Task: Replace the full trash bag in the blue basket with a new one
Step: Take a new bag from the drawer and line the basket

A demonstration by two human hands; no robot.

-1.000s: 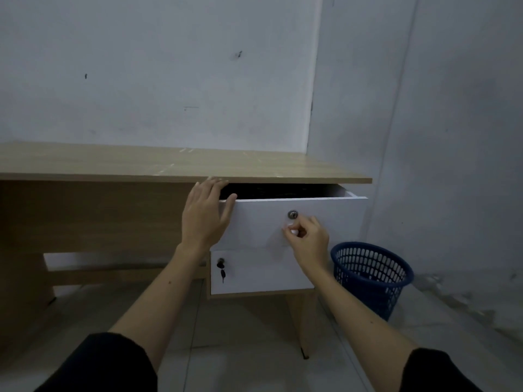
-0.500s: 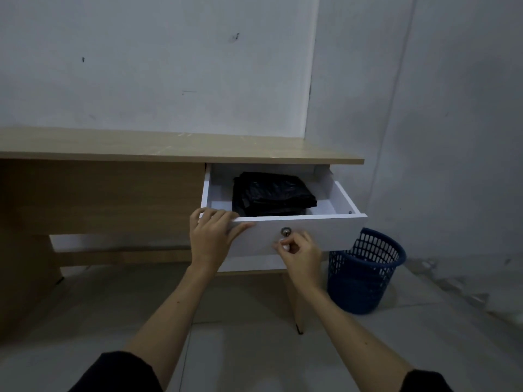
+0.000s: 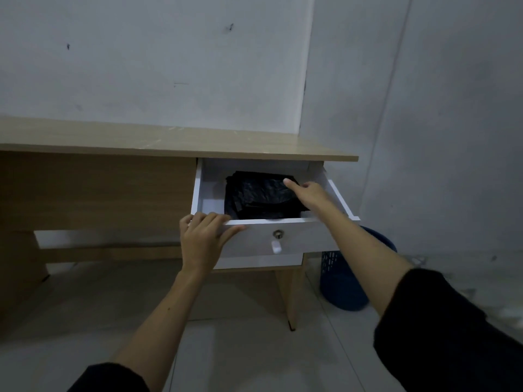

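Note:
A stack of folded black trash bags [image 3: 259, 195] lies inside the pulled-out white top drawer [image 3: 300, 239] of the desk. My right hand [image 3: 310, 193] reaches into the drawer over the right side of the stack, thumb stretched out on the plastic; its fingers are hidden behind the hand. My left hand [image 3: 202, 240] grips the left end of the drawer front, fingers curled over its top edge. The blue basket [image 3: 343, 284] stands on the floor right of the desk, partly hidden by the drawer and my right forearm; its inside is out of sight.
The wooden desk top [image 3: 175, 142] runs left from the drawer. A key with a white tag [image 3: 276, 246] hangs in the drawer lock. A desk leg [image 3: 291, 301] stands between me and the basket. Grey walls form a corner behind; pale floor tiles [image 3: 240, 349] lie below.
The drawer has been pulled fully out. My right hand left the key and moved up into the drawer onto the black bags. My left hand stays on the drawer front.

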